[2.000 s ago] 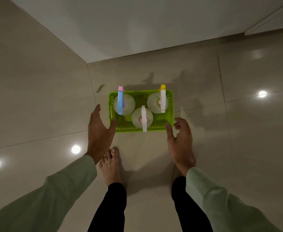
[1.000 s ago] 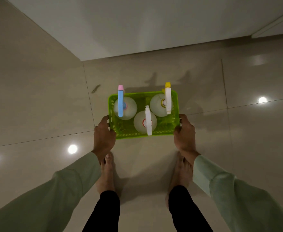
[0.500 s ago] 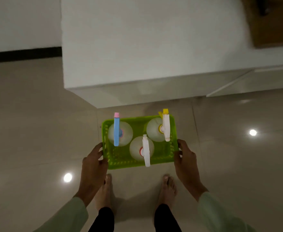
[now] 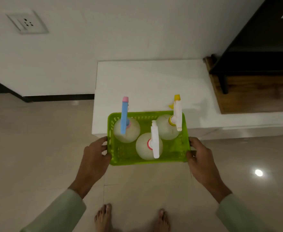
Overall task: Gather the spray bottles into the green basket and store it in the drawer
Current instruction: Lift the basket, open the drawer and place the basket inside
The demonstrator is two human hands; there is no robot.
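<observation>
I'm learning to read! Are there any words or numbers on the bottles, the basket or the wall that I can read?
None can be read anywhere.
Three spray bottles in the green basket: no label visible from above.
Green basket: plain, no writing.
Wall socket: only holes, no words.
Left hand and right hand cover only the basket's side rims.

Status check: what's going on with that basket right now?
Left hand, right hand grip green basket ends. Three spray bottles inside. Nothing blocking; no drawer in view.
</observation>
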